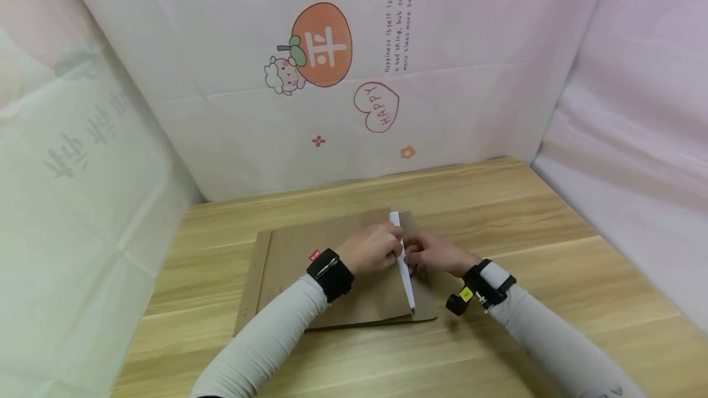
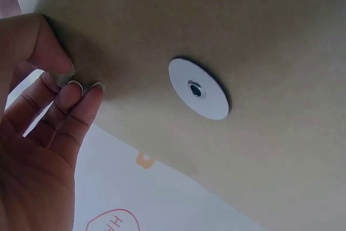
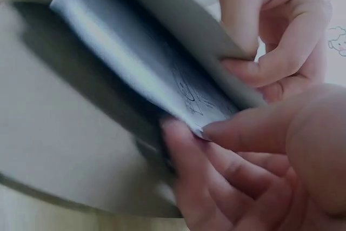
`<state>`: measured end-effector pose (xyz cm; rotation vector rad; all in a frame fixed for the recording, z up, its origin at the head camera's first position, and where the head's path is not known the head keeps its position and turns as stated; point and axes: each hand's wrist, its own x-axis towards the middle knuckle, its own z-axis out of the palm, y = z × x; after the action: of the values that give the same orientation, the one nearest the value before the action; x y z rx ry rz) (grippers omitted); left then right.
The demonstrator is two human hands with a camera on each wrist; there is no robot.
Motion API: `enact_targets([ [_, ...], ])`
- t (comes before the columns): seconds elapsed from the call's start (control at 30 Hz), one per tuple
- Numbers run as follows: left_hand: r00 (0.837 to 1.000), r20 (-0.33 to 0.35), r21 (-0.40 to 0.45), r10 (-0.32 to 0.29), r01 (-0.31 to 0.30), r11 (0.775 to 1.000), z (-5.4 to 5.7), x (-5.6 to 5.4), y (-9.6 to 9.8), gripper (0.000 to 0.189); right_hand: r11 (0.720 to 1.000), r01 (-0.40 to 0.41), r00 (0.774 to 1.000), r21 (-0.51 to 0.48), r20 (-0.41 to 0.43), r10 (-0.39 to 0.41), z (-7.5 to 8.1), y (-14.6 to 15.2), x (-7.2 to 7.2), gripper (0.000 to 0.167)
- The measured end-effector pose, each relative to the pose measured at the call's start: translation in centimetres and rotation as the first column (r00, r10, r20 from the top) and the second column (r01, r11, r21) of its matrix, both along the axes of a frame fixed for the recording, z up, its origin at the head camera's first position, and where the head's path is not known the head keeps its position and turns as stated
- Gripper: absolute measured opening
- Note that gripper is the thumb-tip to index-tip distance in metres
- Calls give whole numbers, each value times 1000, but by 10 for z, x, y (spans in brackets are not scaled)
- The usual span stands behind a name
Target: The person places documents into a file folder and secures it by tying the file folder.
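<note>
A brown kraft paper document envelope [image 1: 287, 266] lies flat on the table, its open end toward the right. My left hand [image 1: 372, 249] pinches the edge of its upper layer, lifting it; the left wrist view shows thumb and fingertips on that edge, near a white round button [image 2: 183, 85] with a metal eyelet. White paper [image 1: 406, 284] stands partly out of the opening. In the right wrist view my right hand [image 3: 232, 171] pinches the edge of the paper [image 3: 121, 66], which bears dark line drawings. Beneath the right hand lies the envelope's flap [image 1: 424, 307].
The wood-grain table [image 1: 475, 201] carries the envelope near its middle. White printed cloth [image 1: 238, 140] hangs behind and at both sides. A small red label [image 1: 314, 255] sits on the envelope beside the left wrist strap [image 1: 330, 275].
</note>
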<state>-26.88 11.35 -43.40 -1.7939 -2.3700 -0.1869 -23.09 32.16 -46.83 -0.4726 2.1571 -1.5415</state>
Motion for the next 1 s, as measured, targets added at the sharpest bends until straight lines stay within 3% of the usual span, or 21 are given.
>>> enact_targets([
  [0.13, 1000, 3, 4, 0, 0, 1000, -1, 0, 1, 21, 999, 43, 999, 22, -15, -43, 0, 1, 1, 19],
  [0.37, 999, 41, 29, -20, 19, 999, -3, -1, 4, 22, 997, 50, 999, -58, 24, -49, -1, -5, 2, 18],
  [0.7, 998, 60, 66, 2, -6, 998, 0, 2, 5, 24, 992, 98, 995, -84, 26, -96, -8, -19, 1, 24],
  [1.0, 997, 75, 90, 20, -26, 996, 4, 2, 2, 26, 990, 69, 997, -123, 40, -64, -11, -24, -1, 23],
])
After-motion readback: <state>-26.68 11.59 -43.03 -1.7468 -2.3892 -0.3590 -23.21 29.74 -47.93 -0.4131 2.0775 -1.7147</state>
